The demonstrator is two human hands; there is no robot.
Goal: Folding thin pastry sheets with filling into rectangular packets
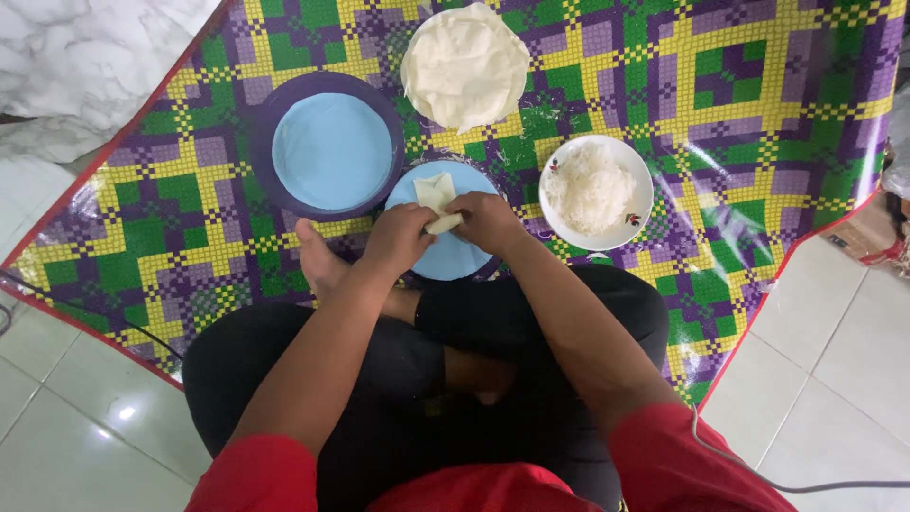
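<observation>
Two hands: the left hand [398, 239] and right hand [485, 221] meet over the small blue plate [445, 258], at the centre of the view.
Grip: both sets of fingers are closed on a pale wrapper [437, 201], pinching its near end into a roll; the far corner lies flat on the plate, pointing to 12 o'clock.
Step in hand: by my reading, rolling a filled wrapper, part-way done, since a triangle of sheet is yet unrolled.
Next move calls for: even pressure from both thumbs and a push toward 12 o'clock, so the roll stays tight and does not tear.
Wrapper stack [464, 64]: at 12 o'clock from the hands, well apart.
White bowl of shredded filling [595, 190]: at 3 o'clock, near the right hand.
Large purple tray [332, 144]: at 10 o'clock, just beside the small plate.
Patterned mat [758, 114]: under everything.
</observation>
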